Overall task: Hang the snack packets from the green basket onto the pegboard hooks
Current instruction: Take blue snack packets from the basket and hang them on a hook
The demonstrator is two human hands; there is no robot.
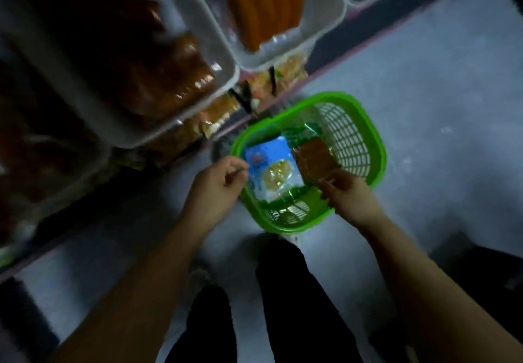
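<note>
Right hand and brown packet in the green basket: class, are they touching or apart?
Touching. The head view shows the right hand with its fingertips pinching the near edge of the brown packet over the green basket.

We note a bright green basket [365, 125] with a lattice of open slots in its walls. Inside we see a light blue packet [273, 171] with a yellowish picture at its centre and a red mark near one corner, a brown packet [314, 156], and a green packet [301, 133] with a glossy sheen. White trays [325, 23] hold orange and dark brown goods. Floor [424, 79] reads pale grey; trousers [294, 292] black.
</note>
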